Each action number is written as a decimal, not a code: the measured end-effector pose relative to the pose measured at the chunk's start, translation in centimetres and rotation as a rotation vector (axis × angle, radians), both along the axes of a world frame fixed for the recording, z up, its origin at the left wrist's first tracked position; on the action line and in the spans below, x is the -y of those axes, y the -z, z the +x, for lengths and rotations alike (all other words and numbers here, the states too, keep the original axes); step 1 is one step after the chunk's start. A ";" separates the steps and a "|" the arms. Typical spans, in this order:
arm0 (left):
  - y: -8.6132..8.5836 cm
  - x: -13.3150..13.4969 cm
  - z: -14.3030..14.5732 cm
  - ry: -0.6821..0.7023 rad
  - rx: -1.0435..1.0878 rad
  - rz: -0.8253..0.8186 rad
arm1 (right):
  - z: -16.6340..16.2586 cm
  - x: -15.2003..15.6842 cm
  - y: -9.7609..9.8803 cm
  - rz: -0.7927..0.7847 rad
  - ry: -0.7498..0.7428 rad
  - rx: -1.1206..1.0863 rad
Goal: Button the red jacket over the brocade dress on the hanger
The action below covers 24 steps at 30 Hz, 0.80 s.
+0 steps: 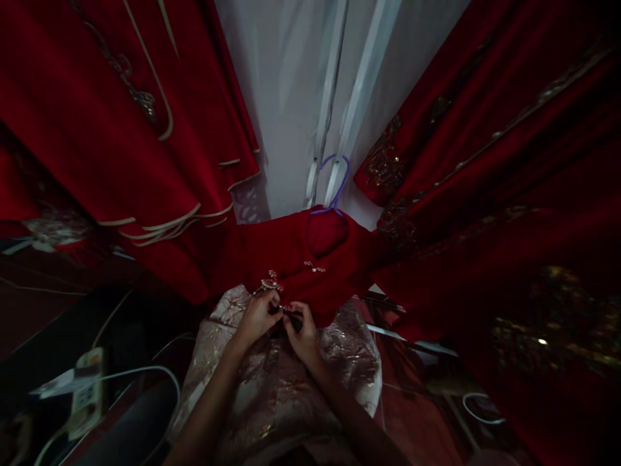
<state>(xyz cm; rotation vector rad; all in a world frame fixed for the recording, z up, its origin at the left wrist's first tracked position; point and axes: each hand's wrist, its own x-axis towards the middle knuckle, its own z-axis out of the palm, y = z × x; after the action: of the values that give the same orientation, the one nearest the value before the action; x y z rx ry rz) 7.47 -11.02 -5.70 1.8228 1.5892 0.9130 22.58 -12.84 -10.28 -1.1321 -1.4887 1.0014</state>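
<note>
A red garment (310, 259) hangs on a purple hanger (334, 184) in front of me, with small jewelled clasps (270, 282) down its front. My left hand (256, 318) and my right hand (301, 333) meet at the garment's lower front edge. Both have their fingers pinched together on a clasp there. Below the red cloth a pale, shiny gold-patterned skirt (286, 375) spreads out under my forearms.
More red garments with gold trim hang at the left (121, 116) and right (495, 181), close on both sides. A white wall with a rail (334, 90) is behind. A power strip (87, 391) with white cables lies on the floor at lower left.
</note>
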 end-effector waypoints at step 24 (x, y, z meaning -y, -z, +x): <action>1.6 -0.9 -4.4 0.309 0.377 -0.243 | -5.1 3.2 -3.2 -0.059 0.355 0.019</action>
<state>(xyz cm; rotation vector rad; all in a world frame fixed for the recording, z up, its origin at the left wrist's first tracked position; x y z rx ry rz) 3.06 -10.13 -7.27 1.5596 1.0976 0.8207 17.50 -16.05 -7.07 -1.3930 -1.2224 0.7926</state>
